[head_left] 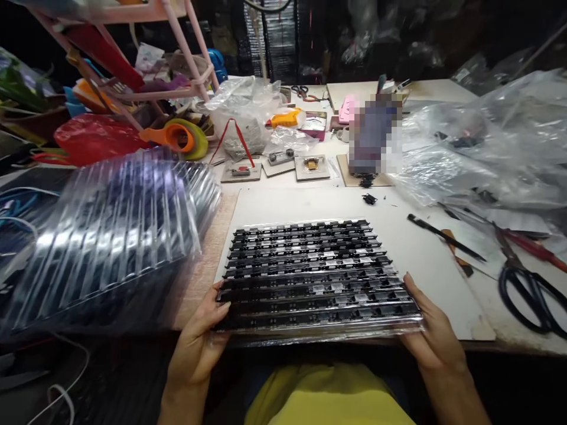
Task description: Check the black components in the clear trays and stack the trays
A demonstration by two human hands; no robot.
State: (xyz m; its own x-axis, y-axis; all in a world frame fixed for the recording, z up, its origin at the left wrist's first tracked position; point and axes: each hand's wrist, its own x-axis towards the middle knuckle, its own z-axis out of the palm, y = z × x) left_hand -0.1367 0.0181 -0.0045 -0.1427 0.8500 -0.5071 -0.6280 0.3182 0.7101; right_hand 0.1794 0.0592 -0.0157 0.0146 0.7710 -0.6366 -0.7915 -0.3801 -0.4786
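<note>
A clear plastic tray (310, 277) carries rows of small black parts with metal pins. My left hand (204, 327) grips its left end, thumb on top and fingers beneath. At the opposite end my right hand (432, 327) is closed round the near corner, its fingers partly hidden under the tray. The tray is held roughly level at the front edge of a white board (283, 203). Two loose black parts lie beyond it, one of them a small black piece (370, 199) on the board.
A stack of ridged clear trays (119, 236) stands at left. Scissors (527, 289), a black pen-like tool (445, 237) and a red-handled tool (535, 248) lie right. Behind are small square blocks (312, 168), plastic bags (478, 141) and a pink rack (177, 47).
</note>
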